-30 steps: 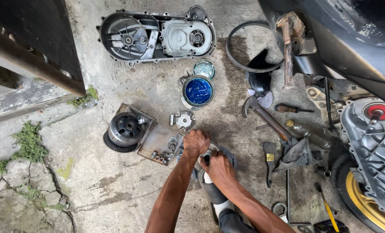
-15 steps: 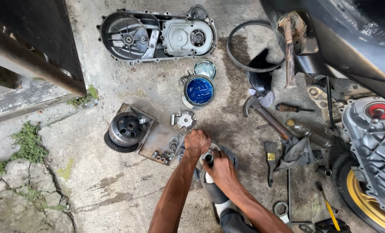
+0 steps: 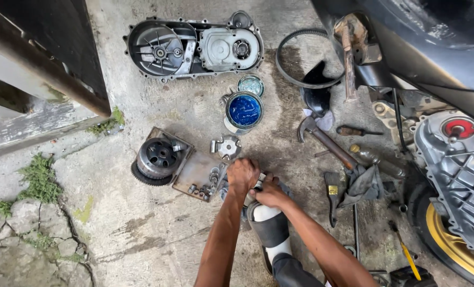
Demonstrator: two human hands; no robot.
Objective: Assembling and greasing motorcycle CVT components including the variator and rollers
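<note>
Step in hand: the person works on a small metal part (image 3: 259, 183) pressed between both hands, low on the concrete floor (image 3: 141, 234), just above the shoe (image 3: 268, 226). It looks like a fitting or cleaning step on a scooter drive piece.
Left hand (image 3: 243, 175): closed as a fist over the part from the 10 o'clock side, knuckles up.
Right hand (image 3: 271, 195): curled around the same part from the 4 o'clock side; how firmly the fingers grip is hidden, possibly only steadying.
Where the part is: between the two hands, mostly covered, so its shape cannot be told.
Nearby at 9 o'clock: a flat metal tray (image 3: 197, 172) with bolts, and the clutch drum (image 3: 157, 157) resting on its far end.
Nearby at 12 o'clock: a slotted metal plate (image 3: 227, 146), then the open tin of blue grease (image 3: 245, 110).
At 2 o'clock: a hammer (image 3: 322, 139).
Next move calls for: a judgement only, a firm hold by one hand while the other turns or presses, and care not to knock the tray.
</note>
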